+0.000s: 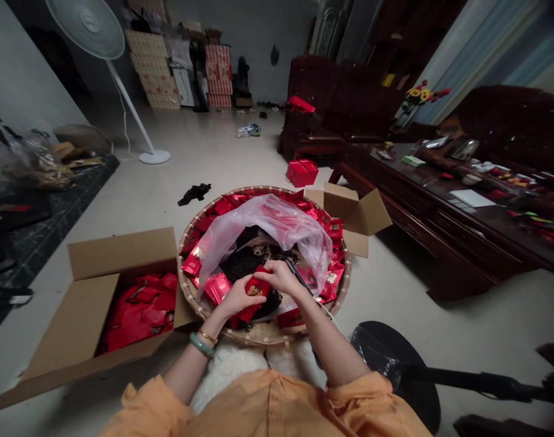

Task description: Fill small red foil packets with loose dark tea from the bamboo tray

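A pale tiled floor (213, 145) runs to a grey wall (253, 48) at twelve o'clock, with printed cartons (152, 70) stacked against it at eleven and a white standing fan (104, 60) at ten. Dark carved wooden chairs (315, 91) stand at one, pale curtains (468, 54) hang at two, and a long dark wooden table (422, 212) runs along the three o'clock side under dim light.

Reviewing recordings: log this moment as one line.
left hand, right hand: holding red foil sachet | over: dark tea leaves | in: woven bamboo basket
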